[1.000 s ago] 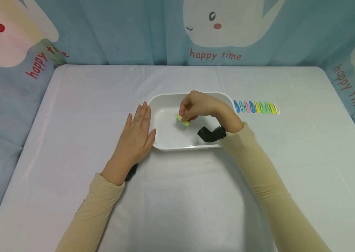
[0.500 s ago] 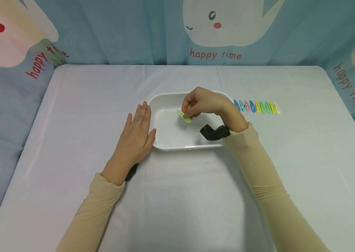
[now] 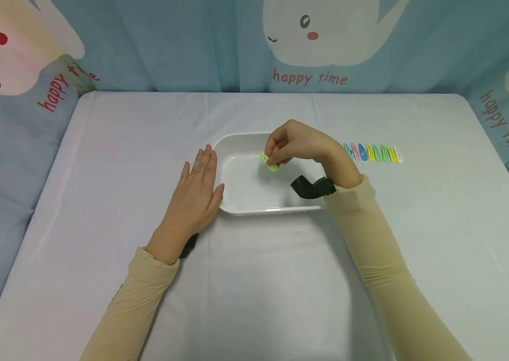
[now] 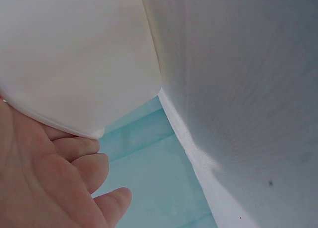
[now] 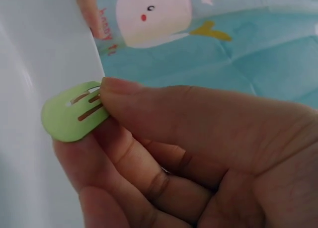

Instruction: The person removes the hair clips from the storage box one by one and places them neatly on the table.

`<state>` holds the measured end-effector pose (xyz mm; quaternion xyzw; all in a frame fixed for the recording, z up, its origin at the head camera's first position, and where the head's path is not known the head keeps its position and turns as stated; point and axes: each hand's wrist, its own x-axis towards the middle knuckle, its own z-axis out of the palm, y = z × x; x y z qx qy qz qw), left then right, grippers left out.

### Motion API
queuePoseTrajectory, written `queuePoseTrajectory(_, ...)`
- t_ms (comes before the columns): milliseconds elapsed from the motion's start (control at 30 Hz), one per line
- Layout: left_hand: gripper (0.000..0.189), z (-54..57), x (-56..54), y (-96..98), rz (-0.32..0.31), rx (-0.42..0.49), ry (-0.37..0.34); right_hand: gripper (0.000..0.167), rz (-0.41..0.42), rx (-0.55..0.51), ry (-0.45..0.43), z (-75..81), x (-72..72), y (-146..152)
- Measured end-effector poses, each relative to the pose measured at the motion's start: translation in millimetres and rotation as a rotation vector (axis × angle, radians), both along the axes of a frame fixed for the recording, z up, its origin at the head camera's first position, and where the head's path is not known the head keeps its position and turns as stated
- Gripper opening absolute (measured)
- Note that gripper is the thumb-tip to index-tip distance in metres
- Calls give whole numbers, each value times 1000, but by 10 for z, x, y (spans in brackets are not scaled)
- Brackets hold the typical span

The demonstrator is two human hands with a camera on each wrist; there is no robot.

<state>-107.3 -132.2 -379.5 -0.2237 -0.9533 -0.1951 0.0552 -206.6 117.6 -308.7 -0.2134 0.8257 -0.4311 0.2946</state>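
Note:
My right hand (image 3: pixel 301 143) pinches a light green snap hair clip (image 5: pixel 74 111) between thumb and fingers, above the white tray (image 3: pixel 254 211). In the right wrist view the clip's broad rounded end and slots show clearly, while its other end is hidden by the thumb. My left hand (image 3: pixel 193 193) lies with straight fingers along the tray's left rim. From the left wrist view, its fingers (image 4: pixel 77 147) touch the outer edge of the tray (image 4: pixel 79 49).
Right of the tray, a row of several hair clips (image 3: pixel 373 153) in blue, pink, yellow, green and white lies on the white tablecloth (image 3: pixel 453 210). A blue printed curtain (image 3: pixel 218 45) stands behind the table. A black wrist camera (image 3: pixel 312 188) juts out below my right wrist.
My right hand has risen and shifted a little to the right and away with the green hair clip. It now covers the left end of the clip row. My left hand stays put.

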Motion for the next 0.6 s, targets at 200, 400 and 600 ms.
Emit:
queuePoseTrajectory(200, 62, -3, -4, 1, 0, -6, -1, 7, -29, -4, 0, 14, -6, 94)
queuePoseTrajectory(400, 63, 3, -3, -1, 2, 0, -3, 10, -58, -15, 1, -12, -3, 211)
queuePoseTrajectory(600, 63, -8, -4, 1, -1, -3, 0, 10, -80, -47, 0, -42, 1, 323)
